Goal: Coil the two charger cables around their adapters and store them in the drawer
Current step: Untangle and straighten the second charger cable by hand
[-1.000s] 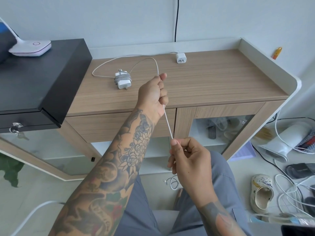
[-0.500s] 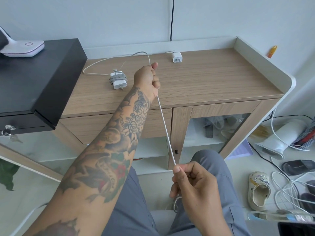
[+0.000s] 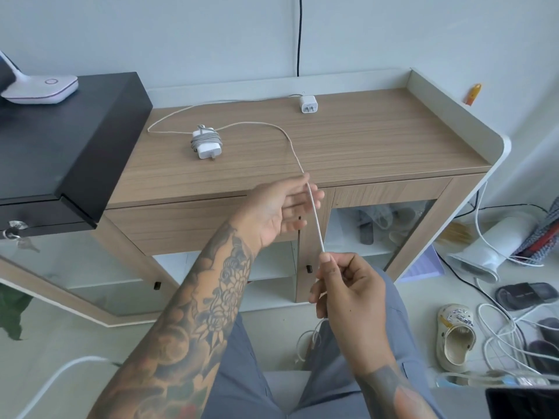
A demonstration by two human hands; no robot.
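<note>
A: Start nearest. What is the right hand (image 3: 348, 293) doing?

B: Its grip is pinched on the thin white charger cable (image 3: 314, 219), thumb and forefinger pressed together around it, at about 5 o'clock in view. Below the hand the slack drops toward the floor by the grey-trousered legs.

A: And the tattooed left hand (image 3: 279, 208)?

B: That is the change. Half a second ago it was a closed fist on the cable, out over the desk. Now it has come back toward the body and the grip is spread, fingers fanned, with the cable running across the fingertips (image 3: 313, 196). I cannot tell whether any finger is clamping it.

A: Meaning?

B: I judge he is feeding the line through hand over hand, straightening it before winding.

A: Where does it lead?

B: Up over the front edge of the pale wooden desk (image 3: 393, 146), then curving toward 11 o'clock past the white square adapter with grey cord coiled around it (image 3: 206, 141). That one looks done. The line loops back along the rear to the small white two-prong plug adapter (image 3: 308, 104) at 12 o'clock, not yet wrapped. The wide wooden drawer front (image 3: 181, 225) beneath is closed.

A: Any writing?

B: None legible; no brand mark shows on either adapter.
</note>
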